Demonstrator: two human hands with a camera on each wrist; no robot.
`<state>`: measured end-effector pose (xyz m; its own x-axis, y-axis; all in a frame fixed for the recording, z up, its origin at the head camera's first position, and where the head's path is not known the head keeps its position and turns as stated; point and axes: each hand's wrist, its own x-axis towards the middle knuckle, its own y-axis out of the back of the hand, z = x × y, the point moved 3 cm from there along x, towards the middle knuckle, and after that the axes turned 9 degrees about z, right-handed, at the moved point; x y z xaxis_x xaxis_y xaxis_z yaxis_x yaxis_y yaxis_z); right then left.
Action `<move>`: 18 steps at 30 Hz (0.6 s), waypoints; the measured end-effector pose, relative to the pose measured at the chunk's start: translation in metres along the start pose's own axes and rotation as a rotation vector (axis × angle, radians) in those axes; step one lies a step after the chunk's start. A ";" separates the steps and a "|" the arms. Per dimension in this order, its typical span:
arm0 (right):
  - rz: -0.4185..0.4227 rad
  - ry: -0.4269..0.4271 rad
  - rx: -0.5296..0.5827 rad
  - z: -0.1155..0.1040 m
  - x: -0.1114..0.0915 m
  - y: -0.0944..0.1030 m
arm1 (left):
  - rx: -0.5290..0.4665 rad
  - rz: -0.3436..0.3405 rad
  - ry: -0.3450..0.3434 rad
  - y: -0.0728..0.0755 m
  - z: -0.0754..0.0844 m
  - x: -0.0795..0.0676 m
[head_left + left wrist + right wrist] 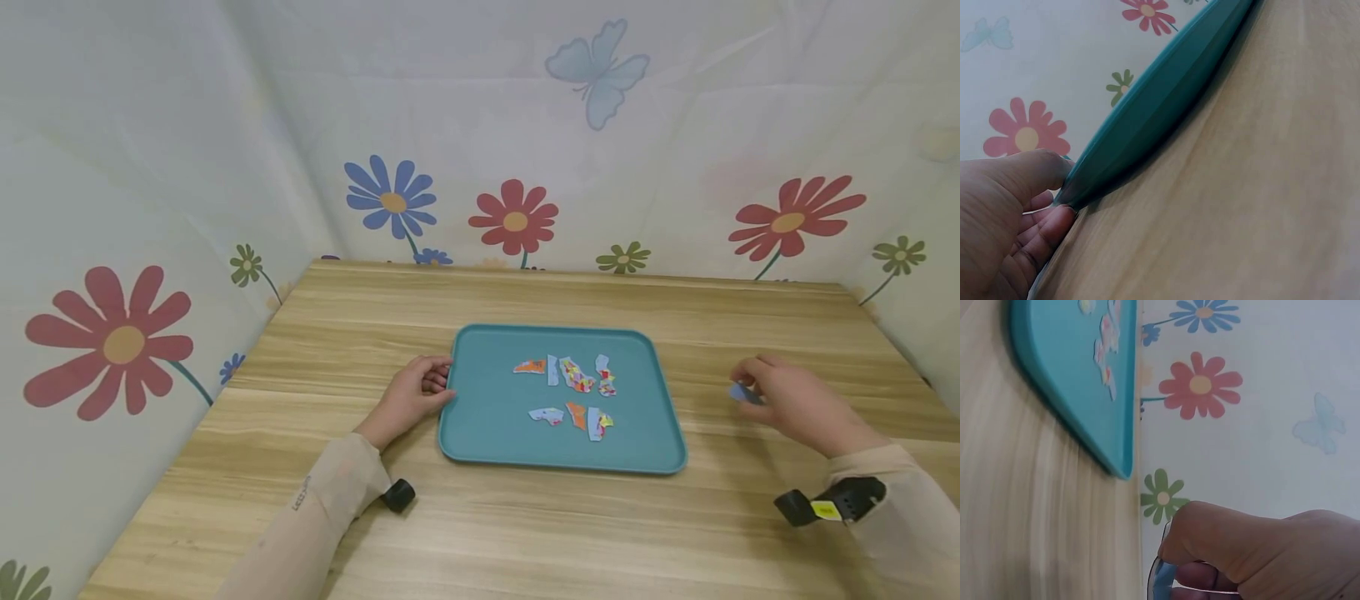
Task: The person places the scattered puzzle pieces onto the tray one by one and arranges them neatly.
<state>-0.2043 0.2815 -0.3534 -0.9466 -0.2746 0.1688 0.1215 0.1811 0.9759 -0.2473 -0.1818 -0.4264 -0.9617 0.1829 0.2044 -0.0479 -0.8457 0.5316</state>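
A teal tray [487, 433] lies on the wooden table, bearing several torn scraps of printed paper in two loose rows. Orange shows on the scrap at the upper left [531, 367], and a larger multicoloured scrap [577, 375] lies near the middle. My left hand [412, 392] holds the tray's left rim; in the left wrist view, thumb and fingertips meet the teal edge. Off the tray's right side, my right hand [798, 404] pinches a small pale blue paper piece [1163, 579] between thumb and fingers. The fingers hide part of that piece.
The wooden tabletop [570, 533] extends around the tray on every side. A white cloth [465, 100] printed with flowers and a butterfly hangs behind the table and along its sides. Each wrist wears a small black camera, such as the left one [399, 496].
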 end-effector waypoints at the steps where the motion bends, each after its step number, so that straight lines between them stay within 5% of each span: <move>1: 0.002 0.005 0.004 -0.002 0.001 0.000 | 0.002 -0.002 0.000 0.000 0.000 0.000; 5: 0.029 0.035 0.015 -0.014 0.003 0.001 | 0.003 -0.001 -0.005 -0.002 -0.014 0.004; 18: 0.078 0.094 0.071 -0.054 0.013 -0.002 | -0.020 0.004 -0.012 -0.002 -0.011 0.003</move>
<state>-0.2009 0.2261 -0.3455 -0.9026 -0.3436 0.2593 0.1690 0.2712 0.9476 -0.2530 -0.1853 -0.4361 -0.9586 0.1855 0.2159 -0.0498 -0.8563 0.5141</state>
